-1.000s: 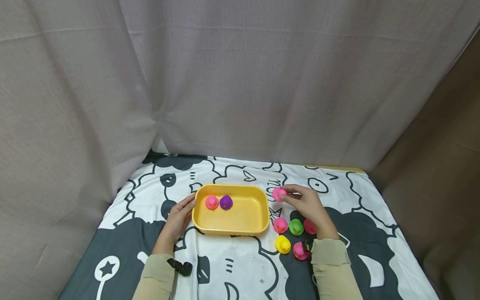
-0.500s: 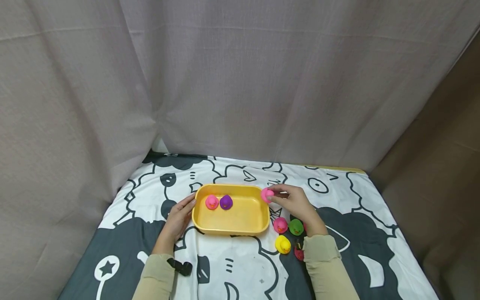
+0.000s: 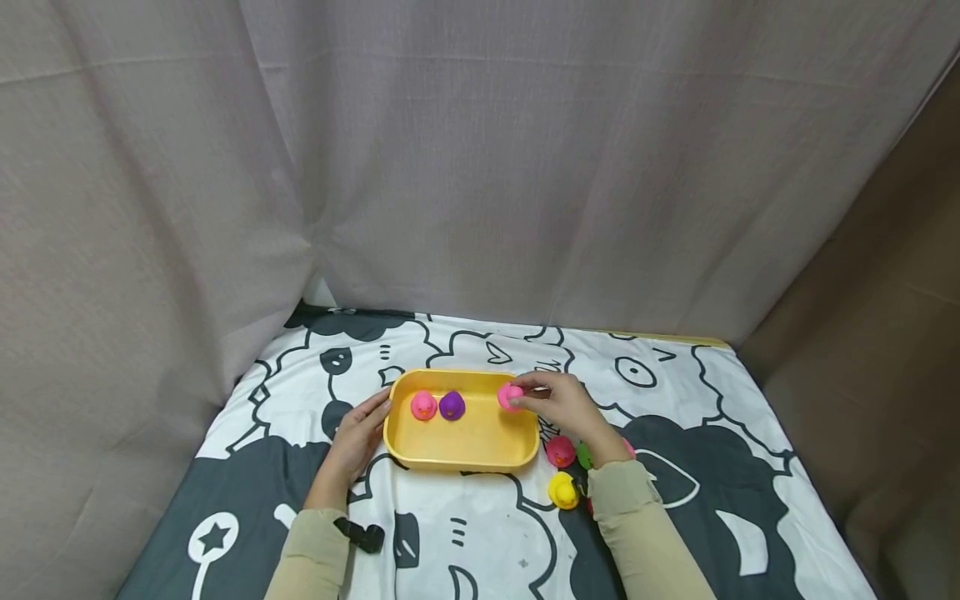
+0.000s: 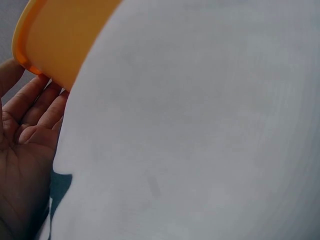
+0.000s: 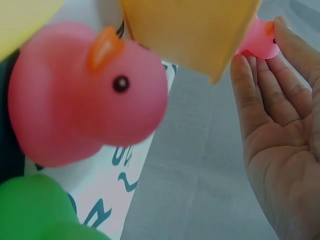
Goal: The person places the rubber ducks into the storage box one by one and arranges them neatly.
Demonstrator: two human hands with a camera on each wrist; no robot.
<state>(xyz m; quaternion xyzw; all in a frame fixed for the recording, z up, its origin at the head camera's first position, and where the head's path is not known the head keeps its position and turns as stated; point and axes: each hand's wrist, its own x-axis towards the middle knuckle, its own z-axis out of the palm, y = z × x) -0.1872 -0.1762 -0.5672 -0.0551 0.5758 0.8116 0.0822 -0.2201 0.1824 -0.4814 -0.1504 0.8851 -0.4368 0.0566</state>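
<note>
My right hand (image 3: 561,403) pinches a pink rubber duck (image 3: 510,397) between thumb and fingertips, over the right part of a yellow tray (image 3: 461,461). In the right wrist view that duck (image 5: 262,42) shows its orange beak, partly hidden behind the tray wall. A pink duck (image 3: 423,406) and a purple duck (image 3: 452,406) sit side by side in the tray's left half. My left hand (image 3: 358,437) rests against the tray's left end, its extended fingers (image 4: 37,102) touching the outer wall in the left wrist view.
Right of the tray, a pink duck (image 3: 561,451), a yellow duck (image 3: 564,490) and a green duck (image 3: 584,454) stand on the patterned cloth (image 3: 465,533). My right forearm partly covers this group. Grey curtain (image 3: 480,167) hangs behind.
My right hand has moved left with the pink duck, from beside the tray to over its right part. The left hand and the tray have stayed in place.
</note>
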